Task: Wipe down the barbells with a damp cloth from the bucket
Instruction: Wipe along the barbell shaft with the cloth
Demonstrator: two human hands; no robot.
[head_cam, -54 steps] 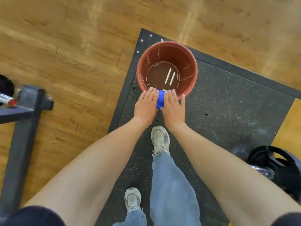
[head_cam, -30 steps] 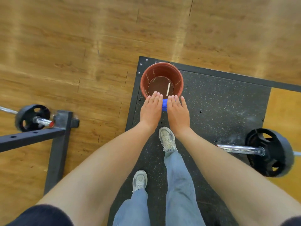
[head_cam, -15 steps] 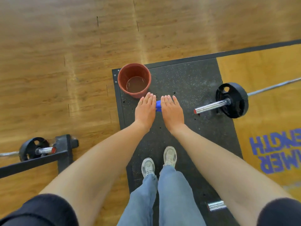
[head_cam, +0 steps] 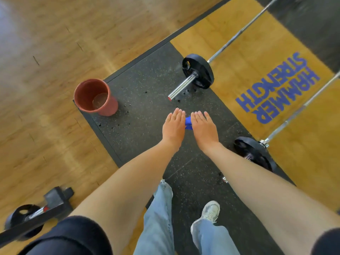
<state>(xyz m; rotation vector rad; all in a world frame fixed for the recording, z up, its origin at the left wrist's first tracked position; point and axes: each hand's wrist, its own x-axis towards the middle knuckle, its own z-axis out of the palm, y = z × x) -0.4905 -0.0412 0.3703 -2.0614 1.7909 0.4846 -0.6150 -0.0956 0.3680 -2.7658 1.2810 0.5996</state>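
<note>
Blue cloth (head_cam: 188, 122) is pressed between flat left hand (head_cam: 173, 128) and right hand (head_cam: 204, 130); probably soft, light, damp. Barbell (head_cam: 197, 74) sleeve should be wrapped.

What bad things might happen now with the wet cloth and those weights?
The blue cloth is only squeezed between the left hand and right hand, so it might slip out or drip on the black mat. The barbell sleeve lies just ahead of the shoes, so tripping seems possible. The red bucket holds water and could tip if kicked.
</note>
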